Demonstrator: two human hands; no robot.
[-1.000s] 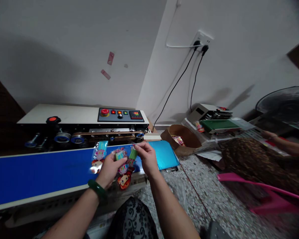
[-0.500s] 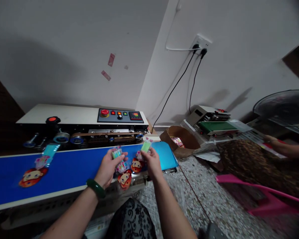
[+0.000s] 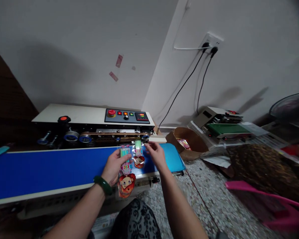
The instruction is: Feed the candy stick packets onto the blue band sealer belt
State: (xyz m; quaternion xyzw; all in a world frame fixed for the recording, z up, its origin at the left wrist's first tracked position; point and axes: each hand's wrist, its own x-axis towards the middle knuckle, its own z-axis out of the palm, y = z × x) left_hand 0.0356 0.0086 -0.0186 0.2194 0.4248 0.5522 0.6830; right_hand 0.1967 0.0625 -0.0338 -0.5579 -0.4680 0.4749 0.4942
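My left hand is closed round several clear packets printed with a red-haired cartoon figure, with pale green and pink sticks in their upper part. It hangs over the near edge of the blue conveyor belt. To its right, a single packet of the same kind lies on the belt, its top end close under the sealing machine. My right hand has its fingers bent together at that packet's upper right edge; the exact grip is partly hidden.
A control panel with a red stop button faces me. Beyond the belt's end stands a cardboard box with packets inside. Another sealing machine with a green belt is further right. A pink chair stands on the speckled floor.
My right hand has brought the single packet up to the sealing machine's right end. The packet on the belt's left has moved off leftward, with only a blue end showing. The view has shifted slightly.
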